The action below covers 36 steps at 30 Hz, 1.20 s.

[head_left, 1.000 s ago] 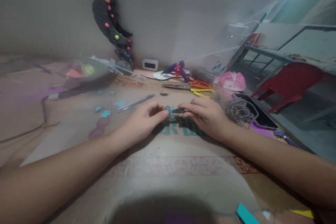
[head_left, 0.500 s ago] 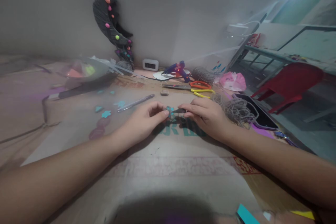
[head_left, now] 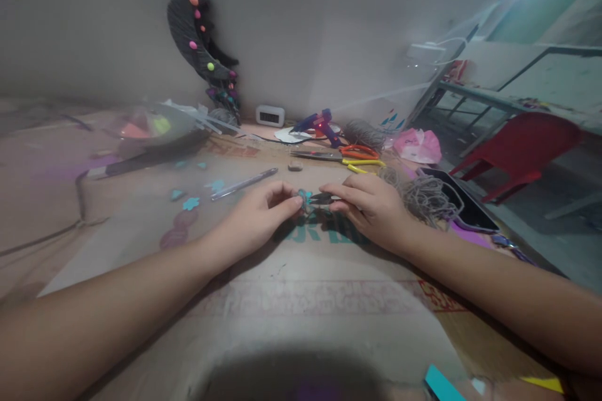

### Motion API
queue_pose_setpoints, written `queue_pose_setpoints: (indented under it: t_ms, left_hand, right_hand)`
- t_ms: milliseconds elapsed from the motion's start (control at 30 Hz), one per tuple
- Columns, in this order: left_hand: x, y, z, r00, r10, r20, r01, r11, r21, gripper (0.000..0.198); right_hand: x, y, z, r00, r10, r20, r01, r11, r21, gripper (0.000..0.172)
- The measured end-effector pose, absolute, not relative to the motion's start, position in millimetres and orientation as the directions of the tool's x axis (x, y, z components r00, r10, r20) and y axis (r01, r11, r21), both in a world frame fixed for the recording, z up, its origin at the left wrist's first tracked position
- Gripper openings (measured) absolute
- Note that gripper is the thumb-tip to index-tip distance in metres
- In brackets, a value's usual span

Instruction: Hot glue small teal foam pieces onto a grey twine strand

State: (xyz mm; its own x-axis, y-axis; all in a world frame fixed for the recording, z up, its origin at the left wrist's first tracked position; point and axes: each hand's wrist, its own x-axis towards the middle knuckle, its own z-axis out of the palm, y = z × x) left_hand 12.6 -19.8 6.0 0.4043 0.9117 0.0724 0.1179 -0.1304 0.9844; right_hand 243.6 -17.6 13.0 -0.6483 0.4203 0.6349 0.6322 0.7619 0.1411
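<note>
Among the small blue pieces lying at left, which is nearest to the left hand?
The rightmost piece, beside the pen; the others lie farther from the left hand.

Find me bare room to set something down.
The widest bare patch is the pale sheet between the forearms, nearer than the left hand and right hand. A smaller one lies between the cable and the purple circles. It is crowded beyond the hands, with scissors, glue gun and yarn ball, and beside the right hand, with tangled yarn.

Turquoise piece point(head_left: 308, 196) in left fingers point(head_left: 286, 188)
</note>
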Motion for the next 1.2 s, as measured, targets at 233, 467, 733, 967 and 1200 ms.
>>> queue_pose_setpoints:
  t_ms: [233, 467, 733, 967, 1200]
  left_hand:
    - [12.4, -20.0, 5.8, 0.414, 0.907, 0.077, 0.113, -0.136, 0.984, 0.017]
    - [11.6, -19.0, 3.3, 0.429, 0.900, 0.080, 0.113, -0.141, 0.984, 0.018]
    - [12.3, -19.6, 4.9, 0.429, 0.900, 0.076, 0.116, -0.139, 0.983, 0.018]
    - [12.6, -19.1, 4.4, 0.436, 0.897, 0.072, 0.103, -0.130, 0.986, 0.017]
    - [12.0, -19.6, 4.7, 0.442, 0.895, 0.063, 0.106, -0.122, 0.987, 0.017]
  right_hand:
    - [243.8, -16.5, 10.5, -0.650, 0.403, 0.644, 0.616, 0.776, 0.136, 0.029]
    - [243.8, -16.3, 10.4, -0.644, 0.421, 0.639, 0.626, 0.770, 0.123, 0.031]
    - [243.9, -15.8, 10.1, -0.646, 0.420, 0.638, 0.616, 0.781, 0.109, 0.030]
    - [244.0, -15.9, 10.5, -0.647, 0.429, 0.630, 0.610, 0.787, 0.091, 0.033]
    - [243.1, -16.3, 11.9, -0.655, 0.409, 0.636, 0.604, 0.789, 0.114, 0.033]
